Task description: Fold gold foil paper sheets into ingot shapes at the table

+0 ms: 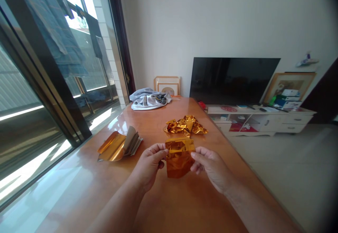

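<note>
My left hand (149,166) and my right hand (211,168) pinch the top corners of a crinkled gold foil sheet (179,159), which hangs between them over the wooden table (137,120). Just beyond the hands lies a crumpled heap of gold foil (185,126), touching neither hand. To the left of my left hand, a booklet of gold foil leaves (118,145) lies open on the table, with a shiny sheet curling from its paper pages.
A folded grey cloth (150,99) lies at the table's far end. Right of the table stand a white TV cabinet (261,120) and a black television (232,81). A glass window (52,85) runs along the table's left side.
</note>
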{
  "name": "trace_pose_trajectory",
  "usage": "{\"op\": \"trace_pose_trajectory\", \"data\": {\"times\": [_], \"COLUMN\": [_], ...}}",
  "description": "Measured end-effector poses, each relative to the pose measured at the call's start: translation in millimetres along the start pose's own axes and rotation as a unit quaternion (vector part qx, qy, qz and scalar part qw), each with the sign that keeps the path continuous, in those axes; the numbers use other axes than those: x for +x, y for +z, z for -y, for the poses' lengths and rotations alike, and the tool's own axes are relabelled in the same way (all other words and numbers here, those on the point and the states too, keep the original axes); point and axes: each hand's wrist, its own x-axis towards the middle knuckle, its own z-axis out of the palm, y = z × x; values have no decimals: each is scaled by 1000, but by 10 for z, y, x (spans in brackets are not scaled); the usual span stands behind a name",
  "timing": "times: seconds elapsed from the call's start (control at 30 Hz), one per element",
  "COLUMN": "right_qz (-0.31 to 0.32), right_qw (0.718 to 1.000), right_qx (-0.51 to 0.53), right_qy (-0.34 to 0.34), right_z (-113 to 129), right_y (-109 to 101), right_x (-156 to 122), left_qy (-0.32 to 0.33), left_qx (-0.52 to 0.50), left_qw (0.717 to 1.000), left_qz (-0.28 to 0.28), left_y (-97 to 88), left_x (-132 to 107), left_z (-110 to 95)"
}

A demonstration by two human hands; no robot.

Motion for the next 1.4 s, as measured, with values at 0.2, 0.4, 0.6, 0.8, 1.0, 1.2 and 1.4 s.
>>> {"op": "trace_pose_trajectory", "data": {"times": [0.2,0.4,0.6,0.8,1.0,1.2,1.4], "right_qz": [-10,-26,-28,-66,-84,0,40], "right_qw": [1000,997,995,998,986,974,959], "right_qx": [23,77,86,-10,-146,-226,-267], "right_qy": [-12,-8,32,11,-12,-35,-81], "right_z": [-3,-9,-94,-74,-81,-256,-339], "right_y": [-11,-35,-89,-62,-67,-102,-145], "right_x": [5,9,86,86,60,116,139], "left_qy": [37,96,169,161,119,40,12], "left_qx": [19,142,369,371,361,459,487], "left_qw": [999,984,908,909,922,879,857], "left_qz": [2,41,102,104,71,122,168], "left_y": [7,-37,-152,-162,-126,-127,-174], "left_x": [-18,-30,53,93,47,-18,-10], "left_z": [-43,-99,-1,52,-23,-69,8]}}
